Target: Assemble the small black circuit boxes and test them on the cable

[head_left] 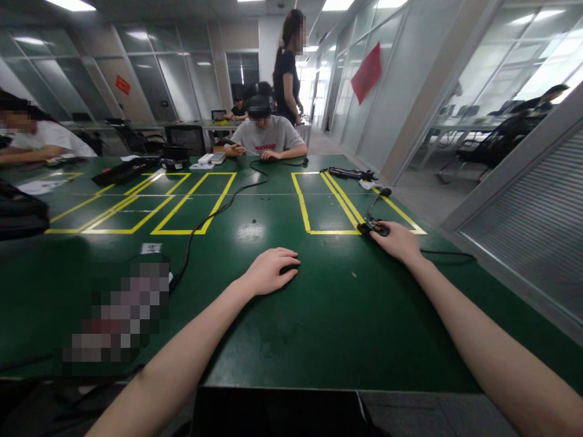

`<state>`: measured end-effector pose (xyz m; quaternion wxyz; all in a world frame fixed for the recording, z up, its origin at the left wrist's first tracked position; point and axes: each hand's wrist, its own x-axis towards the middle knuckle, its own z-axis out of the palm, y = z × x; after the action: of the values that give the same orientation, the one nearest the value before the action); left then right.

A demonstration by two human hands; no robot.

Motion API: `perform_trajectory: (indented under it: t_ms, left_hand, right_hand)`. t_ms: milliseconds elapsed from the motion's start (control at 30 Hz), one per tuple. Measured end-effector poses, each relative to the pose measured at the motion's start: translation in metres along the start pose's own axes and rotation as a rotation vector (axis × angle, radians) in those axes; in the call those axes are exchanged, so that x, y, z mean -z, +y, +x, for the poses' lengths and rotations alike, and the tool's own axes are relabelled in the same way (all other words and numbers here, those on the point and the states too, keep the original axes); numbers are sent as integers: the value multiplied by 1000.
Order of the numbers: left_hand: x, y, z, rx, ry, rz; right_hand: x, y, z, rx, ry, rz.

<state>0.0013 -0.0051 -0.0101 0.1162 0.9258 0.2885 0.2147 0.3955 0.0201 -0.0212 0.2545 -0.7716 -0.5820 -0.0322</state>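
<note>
My left hand (pixel 273 271) lies palm down on the green table (pixel 319 340), fingers stretched forward and thumb apart, with nothing in it. Off to the right, my right hand (pixel 397 241) has its fingers closed on a small black device with loose wires (pixel 376 227), at the near edge of a yellow tape outline. The fingers partly cover the device, so its exact kind does not show. A thin cable runs from it to a small black round-ended piece (pixel 385 192) just beyond. Another black cable (pixel 449 252) emerges to the right of my hand.
Yellow tape outlines (pixel 300 203) mark the tabletop. A long black cable (pixel 232 197) crosses it. To the left lies a pixelated object (pixel 121 312). A folded black tripod-like stand (pixel 350 173) lies at the far right. A person in a headset (pixel 266 130) sits opposite; another person (pixel 288 79) stands behind.
</note>
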Motion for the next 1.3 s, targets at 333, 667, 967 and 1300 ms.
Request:
perform_trajectory:
  t_ms: [333,667,967,1300]
  left_hand:
    - [13,13,0,-15,134,-32]
    - [18,13,1,-12,-19,72]
    - [16,10,1,-8,-32,54]
    - [23,-2,-3,27,52,12]
  right_hand:
    - [2,-137,-99,934,-567,643]
    - [1,-135,-92,777,-409,709]
    - [-6,-144,-100,809,-321,638]
    - [-8,-147,-101,903,-310,574]
